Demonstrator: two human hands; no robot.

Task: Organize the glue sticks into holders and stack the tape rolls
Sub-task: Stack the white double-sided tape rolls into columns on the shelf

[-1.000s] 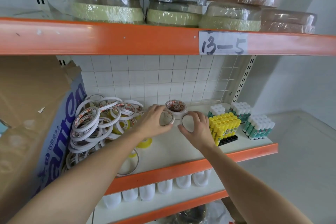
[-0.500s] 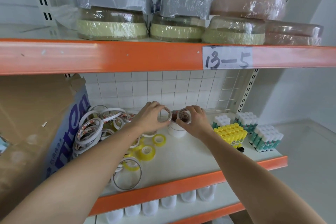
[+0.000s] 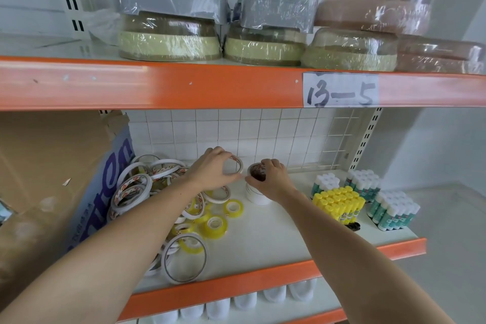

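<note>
A person's two bare arms reach into a shelf (image 3: 263, 234) with a white board and an orange front edge. At the centre of the view, the left hand (image 3: 213, 169) curls its fingers around a thin white tape ring (image 3: 238, 163), held on edge above the shelf. Just beside it, at about 3 o'clock, the right hand (image 3: 272, 179) pinches a smaller tape roll (image 3: 256, 169) with a red-printed core, holding it on top of a short white stack of rolls (image 3: 256, 196) that stands on the shelf. The ring and the small roll are near each other; whether they touch cannot be told.

At 9 o'clock from the hands lies a loose pile of thin white tape rings (image 3: 134, 187), leaning against each other. At 6 to 7 o'clock from the hands, small yellow tape rolls (image 3: 214, 223) lie flat, and nearer the shelf's front edge a large thin ring (image 3: 185, 260) rests over another yellow roll.

At 3 o'clock, well apart from the hands, stand the glue sticks: a block of yellow glue sticks (image 3: 339, 204) upright in a dark holder, with white-capped green glue sticks (image 3: 393, 212) in groups behind and to the right of it.

A cardboard box (image 3: 52, 181) with blue lettering fills the left side. On the shelf above sit large wrapped tape bundles (image 3: 168, 34), and its orange edge carries a handwritten label (image 3: 340, 91) reading 13-5. White containers (image 3: 244, 301) show on the shelf below.
</note>
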